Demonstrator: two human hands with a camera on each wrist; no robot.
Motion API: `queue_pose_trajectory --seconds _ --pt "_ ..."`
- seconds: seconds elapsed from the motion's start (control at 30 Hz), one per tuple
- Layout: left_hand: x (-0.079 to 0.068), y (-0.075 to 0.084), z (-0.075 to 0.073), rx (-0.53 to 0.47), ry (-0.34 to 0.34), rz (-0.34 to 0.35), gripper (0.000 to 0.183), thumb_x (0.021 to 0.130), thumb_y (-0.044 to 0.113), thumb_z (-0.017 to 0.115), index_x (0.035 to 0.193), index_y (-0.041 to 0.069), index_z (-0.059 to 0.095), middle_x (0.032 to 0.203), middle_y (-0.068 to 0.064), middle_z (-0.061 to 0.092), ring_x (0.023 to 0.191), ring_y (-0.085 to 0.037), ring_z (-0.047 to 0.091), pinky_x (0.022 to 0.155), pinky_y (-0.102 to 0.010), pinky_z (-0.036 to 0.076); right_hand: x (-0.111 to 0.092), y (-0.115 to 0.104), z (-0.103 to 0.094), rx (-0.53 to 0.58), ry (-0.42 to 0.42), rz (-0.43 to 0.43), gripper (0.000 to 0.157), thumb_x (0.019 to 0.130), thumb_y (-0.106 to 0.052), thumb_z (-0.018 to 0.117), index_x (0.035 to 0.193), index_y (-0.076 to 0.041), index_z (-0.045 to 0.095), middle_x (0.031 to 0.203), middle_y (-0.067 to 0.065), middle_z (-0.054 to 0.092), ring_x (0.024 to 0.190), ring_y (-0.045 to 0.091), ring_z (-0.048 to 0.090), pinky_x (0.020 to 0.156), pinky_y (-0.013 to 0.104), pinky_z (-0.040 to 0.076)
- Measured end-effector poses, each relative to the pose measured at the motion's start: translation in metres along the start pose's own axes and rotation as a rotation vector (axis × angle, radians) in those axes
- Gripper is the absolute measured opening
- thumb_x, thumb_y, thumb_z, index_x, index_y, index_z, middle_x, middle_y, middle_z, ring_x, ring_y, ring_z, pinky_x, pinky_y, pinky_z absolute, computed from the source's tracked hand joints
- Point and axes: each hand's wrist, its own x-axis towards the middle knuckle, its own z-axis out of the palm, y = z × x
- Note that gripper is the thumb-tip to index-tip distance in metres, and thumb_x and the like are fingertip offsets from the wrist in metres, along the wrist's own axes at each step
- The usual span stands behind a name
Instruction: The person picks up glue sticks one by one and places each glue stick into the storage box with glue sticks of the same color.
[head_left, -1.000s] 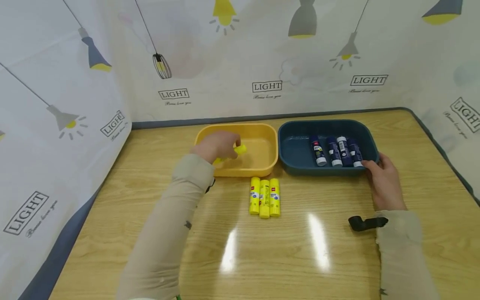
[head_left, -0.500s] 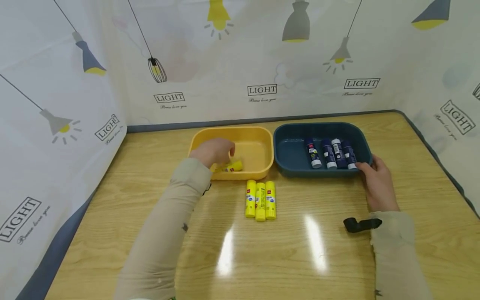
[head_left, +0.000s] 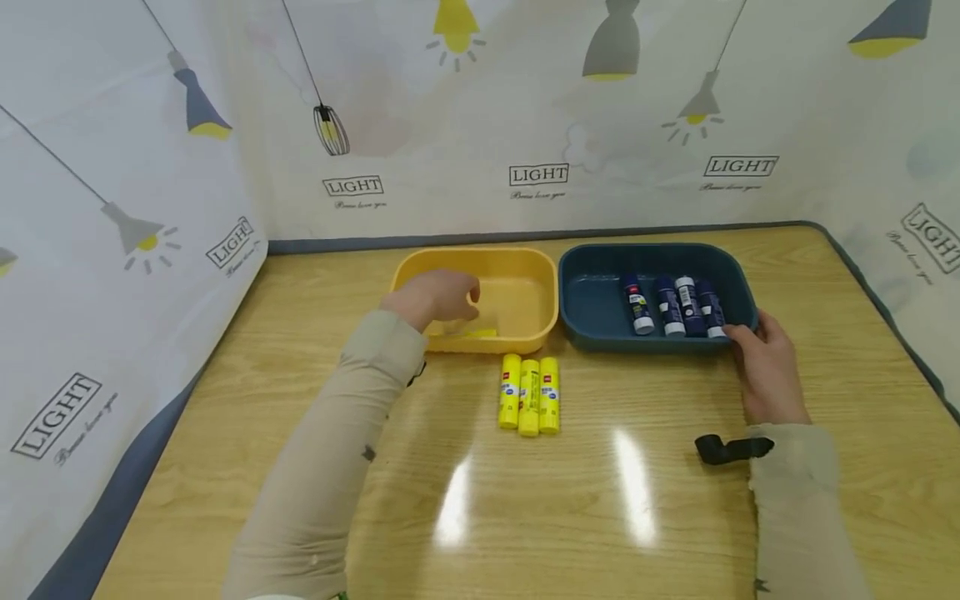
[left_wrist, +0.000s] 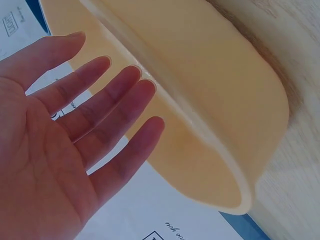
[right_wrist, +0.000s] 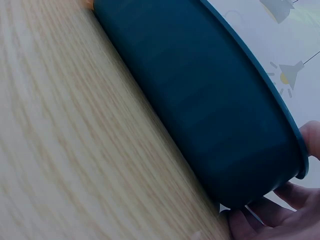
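My left hand [head_left: 444,296] hovers over the left part of the yellow bin [head_left: 536,321], palm bare and fingers loosely spread in the left wrist view. Below it a yellow glue stick [head_left: 482,333] lies along the bin's near wall, partly hidden by the wall. Three more yellow glue sticks [head_left: 529,398] rest side by side on the table in front. My right hand [head_left: 772,375] grips the near right corner of the dark blue bin [head_left: 592,300]. Its thumb [right_wrist: 311,139] is at the rim, with the other fingers around the outer wall. Several navy glue sticks [head_left: 670,307] lie inside that bin.
Both bins stand side by side at the back of the wooden table [head_left: 555,517]. Behind and to the sides hangs a lamp-patterned cloth [head_left: 450,125]. A black strap end [head_left: 731,448] sticks out from the right wrist.
A yellow glue stick that my left hand held over the yellow bin has gone down to its floor, and the fingers have let go. The right hand stays on the blue bin.
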Motion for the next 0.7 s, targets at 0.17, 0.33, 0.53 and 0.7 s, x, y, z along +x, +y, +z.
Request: queue_pose_trajectory --seconds 0.17,0.33,0.53,0.7 --pt "-0.004 0.001 0.001 0.011 0.019 0.025 0.037 0.09 0.032 0.051 0.121 0.012 0.05 0.119 -0.004 0.052 0.099 -0.019 0.05 0.085 -0.037 0.041 -0.001 -0.001 -0.001 0.024 -0.006 -0.003 0.066 0.088 -0.017 0.057 0.143 -0.016 0.02 0.145 0.0 0.02 0.128 0.01 0.024 0.105 0.024 0.018" --pt "-0.012 0.001 0.003 0.017 0.043 0.026 0.038 0.09 0.033 0.051 0.123 0.013 0.049 0.121 -0.005 0.052 0.1 -0.02 0.05 0.087 -0.037 0.041 -0.002 0.0 0.0 0.047 -0.012 0.0 0.068 0.088 -0.015 0.057 0.143 -0.016 0.018 0.146 0.0 0.018 0.128 0.01 0.022 0.105 0.024 0.017" --pt "-0.028 0.005 0.004 0.004 0.122 0.049 0.04 0.09 0.035 0.051 0.124 0.015 0.048 0.115 -0.003 0.056 0.094 -0.016 0.053 0.083 -0.034 0.043 -0.003 -0.001 0.001 0.038 -0.005 -0.001 0.068 0.088 -0.017 0.057 0.143 -0.016 0.018 0.146 0.001 0.018 0.128 0.01 0.023 0.105 0.024 0.018" --pt "-0.04 0.013 0.009 -0.05 0.224 0.06 0.038 0.089 0.037 0.053 0.12 0.016 0.051 0.098 0.001 0.057 0.081 -0.014 0.052 0.073 -0.03 0.044 -0.003 -0.001 0.002 0.027 -0.001 0.003 0.069 0.087 -0.019 0.058 0.143 -0.016 0.018 0.146 0.0 0.018 0.128 0.01 0.023 0.105 0.023 0.018"
